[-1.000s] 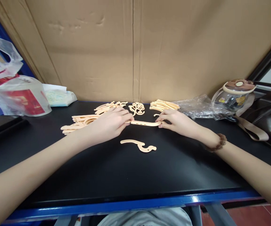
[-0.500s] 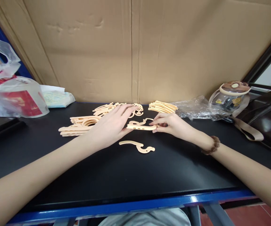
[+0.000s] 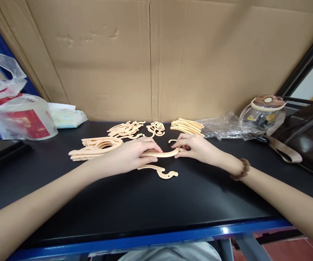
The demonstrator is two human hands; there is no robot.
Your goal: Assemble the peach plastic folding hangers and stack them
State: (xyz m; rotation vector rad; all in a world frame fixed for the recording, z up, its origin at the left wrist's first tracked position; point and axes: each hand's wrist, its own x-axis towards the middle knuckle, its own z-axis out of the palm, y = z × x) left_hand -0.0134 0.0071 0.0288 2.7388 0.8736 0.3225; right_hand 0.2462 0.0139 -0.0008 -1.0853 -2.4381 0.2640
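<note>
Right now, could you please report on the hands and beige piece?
Left hand and right hand gripping curved beige piece. Hooked part lying nearer the camera.

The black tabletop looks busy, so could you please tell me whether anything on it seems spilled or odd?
No spill or damage shows. Only the clear plastic wrapper looks untidy, lying crumpled beside the beige strips.

The surface [image 3: 156, 203] is looking smooth and matt, its front edge [image 3: 189, 236] gleaming like painted metal. The curved pieces [image 3: 165, 154] are showing smooth, softly shining plastic. Along the far edge, crinkled plastic film [image 3: 221, 125] is glinting; beyond, the panel [image 3: 99, 65] is looking like dull cardboard.
</note>
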